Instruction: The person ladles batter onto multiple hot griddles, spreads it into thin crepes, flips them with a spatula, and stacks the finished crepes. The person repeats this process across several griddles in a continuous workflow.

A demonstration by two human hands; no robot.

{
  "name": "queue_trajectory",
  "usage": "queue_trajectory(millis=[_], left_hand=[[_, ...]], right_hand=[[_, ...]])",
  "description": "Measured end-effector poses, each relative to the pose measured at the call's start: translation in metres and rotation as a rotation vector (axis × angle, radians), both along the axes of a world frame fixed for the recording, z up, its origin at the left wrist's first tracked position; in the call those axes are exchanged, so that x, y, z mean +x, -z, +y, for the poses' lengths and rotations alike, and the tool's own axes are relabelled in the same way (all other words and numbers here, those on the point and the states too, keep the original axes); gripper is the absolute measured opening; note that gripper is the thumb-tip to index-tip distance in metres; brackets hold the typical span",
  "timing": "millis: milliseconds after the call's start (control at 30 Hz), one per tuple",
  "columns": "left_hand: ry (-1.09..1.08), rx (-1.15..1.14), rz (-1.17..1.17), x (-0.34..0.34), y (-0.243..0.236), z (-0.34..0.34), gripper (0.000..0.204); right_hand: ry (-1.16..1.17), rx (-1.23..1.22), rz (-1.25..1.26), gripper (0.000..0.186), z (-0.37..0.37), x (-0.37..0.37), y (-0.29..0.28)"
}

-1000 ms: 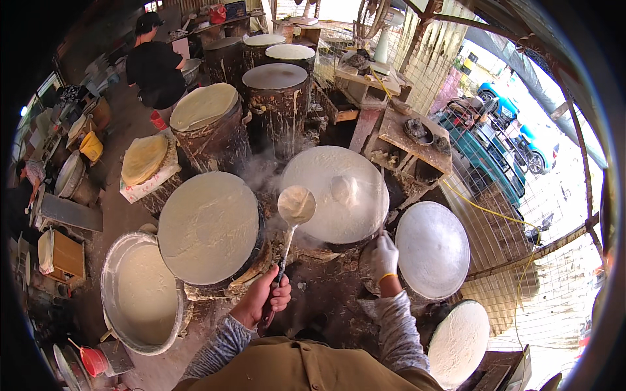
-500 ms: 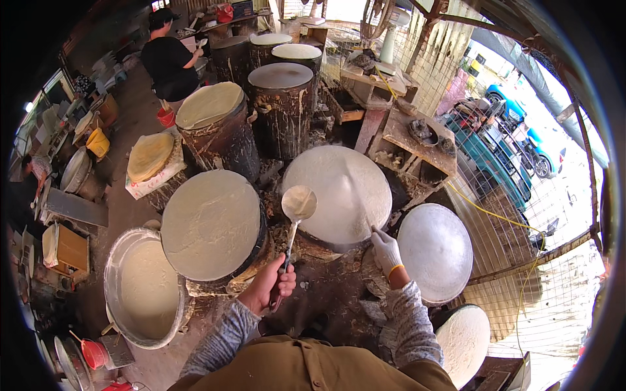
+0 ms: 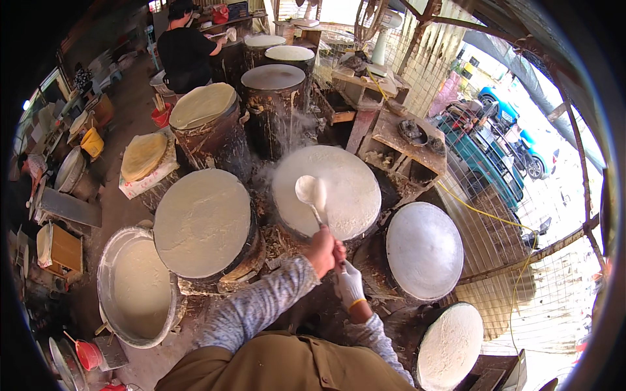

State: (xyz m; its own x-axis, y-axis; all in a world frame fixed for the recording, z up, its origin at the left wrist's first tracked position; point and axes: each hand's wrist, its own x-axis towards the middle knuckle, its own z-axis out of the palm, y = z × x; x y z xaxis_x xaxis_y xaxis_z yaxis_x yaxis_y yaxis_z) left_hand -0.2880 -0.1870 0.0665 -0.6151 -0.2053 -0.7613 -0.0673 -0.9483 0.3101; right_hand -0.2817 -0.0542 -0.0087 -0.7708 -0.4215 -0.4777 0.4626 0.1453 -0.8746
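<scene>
My bare left hand [image 3: 322, 251] grips the handle of a metal ladle [image 3: 306, 189], tilted over the middle round griddle [image 3: 349, 205]. Pale batter coats that griddle, and a whiter streak lies beside the ladle's bowl. My right hand [image 3: 350, 285], in a white glove, is close below the left at the lower end of the handle. Its fingers look closed; whether they grip the handle is hidden. To the left stands another batter-coated griddle [image 3: 203, 221], and beside it a large metal basin [image 3: 137, 287] of pale batter. A bare grey griddle [image 3: 425, 251] is at the right.
Several drum stoves with round tops, one coated [image 3: 203, 105] and one grey [image 3: 272, 77], stand farther back, with steam around them. A stack of flat round sheets [image 3: 143, 156] is at the left. A person in black [image 3: 186, 55] works beyond. Wire mesh [image 3: 486, 254] bounds the right.
My left hand swung the ladle right and tipped it over the middle griddle. My gloved right hand drew back from the griddle's edge toward the left hand. Steam appeared; the person in black moved right.
</scene>
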Motion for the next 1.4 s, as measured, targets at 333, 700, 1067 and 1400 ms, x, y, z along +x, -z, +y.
queue_trajectory(millis=[333,700,1067,1400], left_hand=[[-0.060,0.644,1.074,0.123,-0.111,-0.086,0.029],[-0.533,-0.328,0.438,0.404,-0.118,-0.164,0.036],[-0.636,-0.220,-0.144,0.581,0.086,-0.173,0.042],[-0.444,-0.468,-0.714,0.644,0.201,-0.198,0.043]], right_hand=[[-0.149,-0.303,-0.130,0.040,0.053,-0.028,-0.058],[-0.283,0.595,1.015,0.043,0.012,-0.088,-0.032],[-0.705,-0.068,0.215,0.055,-0.087,0.130,-0.084],[-1.426,0.347,1.244,0.038,-0.247,0.295,-0.026]])
